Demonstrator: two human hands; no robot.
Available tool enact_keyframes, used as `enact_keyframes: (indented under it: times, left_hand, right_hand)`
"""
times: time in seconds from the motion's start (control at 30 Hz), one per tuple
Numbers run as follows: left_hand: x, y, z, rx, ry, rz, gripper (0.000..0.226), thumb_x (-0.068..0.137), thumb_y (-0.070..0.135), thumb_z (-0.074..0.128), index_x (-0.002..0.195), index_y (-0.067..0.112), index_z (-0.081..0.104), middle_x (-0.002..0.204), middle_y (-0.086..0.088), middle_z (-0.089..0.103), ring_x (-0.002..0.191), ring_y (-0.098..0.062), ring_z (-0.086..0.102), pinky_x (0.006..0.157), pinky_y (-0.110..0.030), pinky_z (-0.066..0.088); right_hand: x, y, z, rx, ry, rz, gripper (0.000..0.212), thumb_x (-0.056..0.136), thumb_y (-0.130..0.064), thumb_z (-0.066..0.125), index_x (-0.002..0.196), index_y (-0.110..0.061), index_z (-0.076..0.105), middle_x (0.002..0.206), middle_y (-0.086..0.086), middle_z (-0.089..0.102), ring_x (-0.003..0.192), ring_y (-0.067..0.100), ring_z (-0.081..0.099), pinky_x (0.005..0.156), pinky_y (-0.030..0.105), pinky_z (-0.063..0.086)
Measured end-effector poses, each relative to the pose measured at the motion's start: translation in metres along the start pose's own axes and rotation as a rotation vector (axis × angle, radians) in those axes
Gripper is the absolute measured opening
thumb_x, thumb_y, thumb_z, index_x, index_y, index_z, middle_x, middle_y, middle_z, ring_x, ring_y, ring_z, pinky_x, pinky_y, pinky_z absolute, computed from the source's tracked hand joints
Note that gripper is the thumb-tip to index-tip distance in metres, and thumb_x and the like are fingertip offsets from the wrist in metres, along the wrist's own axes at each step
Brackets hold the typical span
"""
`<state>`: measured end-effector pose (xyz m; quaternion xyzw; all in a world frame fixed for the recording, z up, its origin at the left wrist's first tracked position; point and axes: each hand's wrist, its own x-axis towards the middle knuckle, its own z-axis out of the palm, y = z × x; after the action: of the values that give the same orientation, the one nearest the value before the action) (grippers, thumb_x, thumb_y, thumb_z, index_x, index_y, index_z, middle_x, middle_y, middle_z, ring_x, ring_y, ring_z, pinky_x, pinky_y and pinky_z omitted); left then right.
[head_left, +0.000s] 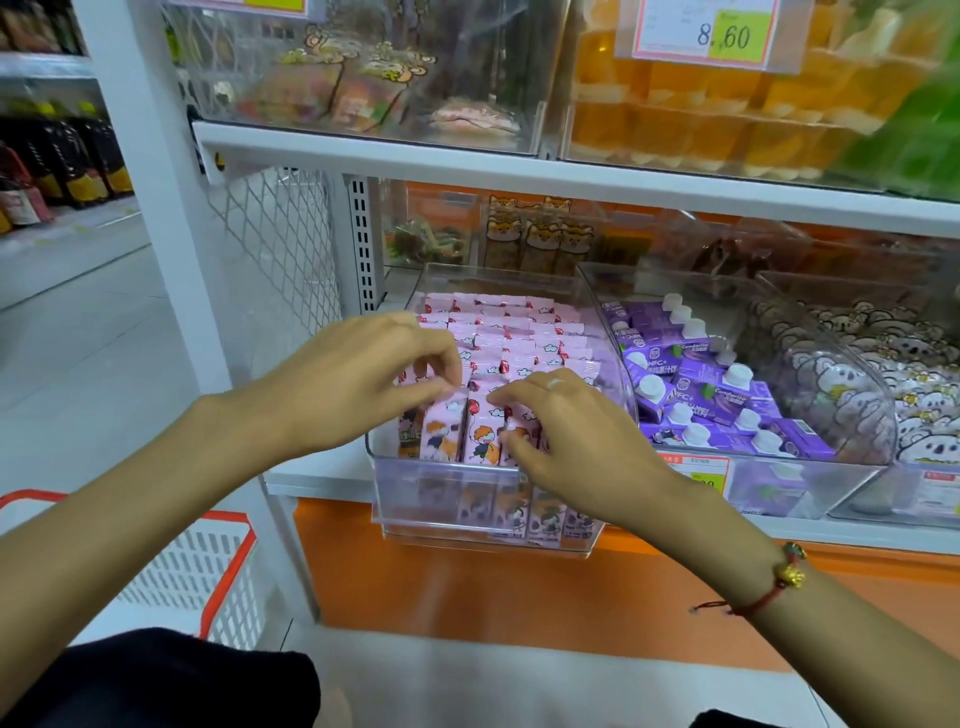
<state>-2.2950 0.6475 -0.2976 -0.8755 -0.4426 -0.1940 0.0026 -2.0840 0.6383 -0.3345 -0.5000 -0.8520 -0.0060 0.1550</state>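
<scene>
You face a white shop shelf (322, 478) above an orange base panel (519, 587), with a red-rimmed basket (208, 571) at 8 o'clock. The pink packets (509, 332) stand in rows in a clear bin (467, 499) at centre — your left hand (363, 374) and right hand (566, 441) each pinch one in the front row. At 3 o'clock, purple cartons (701, 384) read "NFC+"; at 1 o'clock, a price tag (706, 31) reads "8,60".

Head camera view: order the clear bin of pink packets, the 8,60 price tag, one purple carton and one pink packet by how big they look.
1. clear bin
2. price tag, cropped at the top edge
3. purple carton, partly buried
4. pink packet
</scene>
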Motion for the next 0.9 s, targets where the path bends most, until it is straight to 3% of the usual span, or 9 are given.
enact_keyframes:
  times: [0.07,0.17,0.27,0.37,0.47,0.6,0.7,0.8,0.9]
  left_hand:
    - [-0.002,0.010,-0.006,-0.086,0.201,0.003,0.006,0.090,0.034,0.057,0.094,0.033,0.062,0.083,0.024,0.052,0.085,0.004,0.050,0.067,-0.016,0.037]
    - [0.001,0.028,-0.016,-0.268,0.431,0.016,0.008,0.091,0.031,0.061,0.097,0.028,0.064,0.089,0.016,0.063,0.087,-0.004,0.059,0.078,-0.029,0.050]
    - [0.009,0.043,-0.018,-0.502,0.519,-0.024,0.007,0.090,0.025,0.066,0.096,0.027,0.066,0.090,0.016,0.066,0.085,-0.003,0.063,0.080,-0.022,0.053]
    - [0.014,0.054,-0.005,-0.724,0.550,-0.097,0.014,0.089,0.017,0.067,0.100,0.027,0.066,0.096,0.013,0.069,0.089,0.000,0.064,0.076,-0.015,0.051]
    - [0.009,0.060,0.020,-0.813,0.533,-0.174,0.027,0.089,0.011,0.065,0.111,0.026,0.061,0.109,0.015,0.065,0.098,0.001,0.062,0.074,-0.011,0.049]
    - [-0.001,0.066,0.047,-0.659,0.413,-0.213,0.045,0.073,0.030,0.074,0.113,0.035,0.054,0.105,0.022,0.058,0.096,-0.004,0.056,0.078,-0.031,0.054]
    - [-0.001,0.065,0.048,-0.505,0.437,-0.190,0.047,0.070,0.045,0.074,0.110,0.039,0.050,0.101,0.022,0.057,0.091,-0.004,0.056,0.073,-0.035,0.054]
    - [-0.002,0.060,0.048,-0.477,0.433,-0.145,0.042,0.079,0.044,0.071,0.112,0.039,0.046,0.108,0.024,0.057,0.094,0.001,0.057,0.077,-0.025,0.053]
    - [-0.004,0.053,0.051,-0.571,0.400,-0.168,0.030,0.090,0.044,0.059,0.114,0.042,0.041,0.120,0.024,0.057,0.108,0.006,0.057,0.086,-0.022,0.051]
  right_hand:
    - [0.000,-0.002,-0.004,0.105,0.043,0.036,0.040,0.094,-0.036,0.053,0.132,-0.027,0.050,0.128,-0.005,0.054,0.119,0.014,0.043,0.082,0.025,0.037]
    - [0.001,-0.009,-0.023,0.554,0.047,0.108,0.061,0.082,-0.047,0.066,0.136,-0.034,0.042,0.133,-0.016,0.048,0.120,0.000,0.044,0.089,0.016,0.037]
    - [-0.002,-0.015,-0.039,0.865,0.007,0.118,0.055,0.079,-0.038,0.072,0.129,-0.031,0.050,0.121,-0.013,0.056,0.104,-0.004,0.056,0.083,0.016,0.048]
    - [-0.009,-0.018,-0.042,0.988,0.167,0.167,0.029,0.083,-0.020,0.071,0.111,-0.020,0.062,0.097,0.000,0.067,0.075,0.006,0.066,0.063,0.012,0.051]
    - [-0.011,-0.009,-0.037,1.191,0.188,0.408,0.045,0.082,-0.017,0.071,0.124,-0.011,0.056,0.111,0.005,0.067,0.094,0.008,0.067,0.083,0.025,0.055]
    - [-0.013,-0.007,-0.039,1.390,0.182,0.504,0.030,0.085,-0.014,0.068,0.114,-0.007,0.062,0.098,0.010,0.072,0.089,0.019,0.071,0.077,0.022,0.057]
    - [-0.015,-0.011,-0.038,1.417,0.192,0.476,0.029,0.084,-0.014,0.069,0.111,-0.008,0.063,0.096,0.009,0.073,0.088,0.020,0.071,0.072,0.021,0.056]
    - [-0.014,-0.007,-0.038,1.448,0.204,0.452,0.029,0.085,-0.013,0.066,0.112,-0.013,0.056,0.096,0.003,0.070,0.091,0.010,0.068,0.086,0.024,0.054]
    - [-0.013,-0.003,-0.042,1.483,0.143,0.337,0.035,0.093,-0.010,0.053,0.124,-0.025,0.049,0.114,-0.005,0.065,0.110,0.009,0.062,0.102,0.032,0.046]
